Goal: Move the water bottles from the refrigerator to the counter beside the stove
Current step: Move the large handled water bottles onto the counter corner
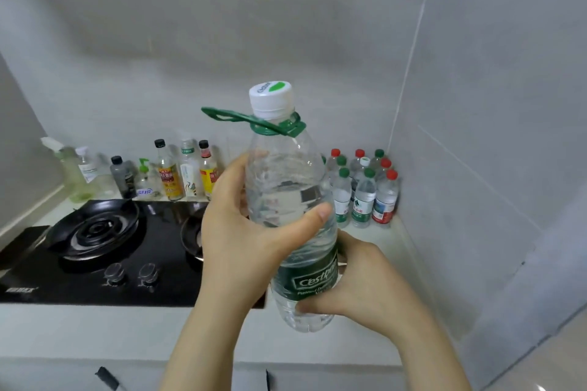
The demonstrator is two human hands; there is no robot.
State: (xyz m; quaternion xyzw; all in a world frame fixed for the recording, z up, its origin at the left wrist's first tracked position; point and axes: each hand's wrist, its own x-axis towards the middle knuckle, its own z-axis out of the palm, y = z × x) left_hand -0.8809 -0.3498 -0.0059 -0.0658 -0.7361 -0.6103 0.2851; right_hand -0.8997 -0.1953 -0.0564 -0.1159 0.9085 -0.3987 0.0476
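The black glass stove [168,267] sits in the pale bench [95,330]; glass condiment bottles [170,174] line up behind it, small plastic water bottles [363,197] cluster right of it, behind the large clear water bottle [286,174]

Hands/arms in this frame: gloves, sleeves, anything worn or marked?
Nothing worn that shows. The left hand and right hand are both bare, with no gloves, rings or markings seen. The left forearm and right forearm are uncovered down to the frame edge, with no sleeve, watch or band in view.

One large bottle [286,168], at least nine small bottles [363,197], two burners [95,228], two knobs [115,273].
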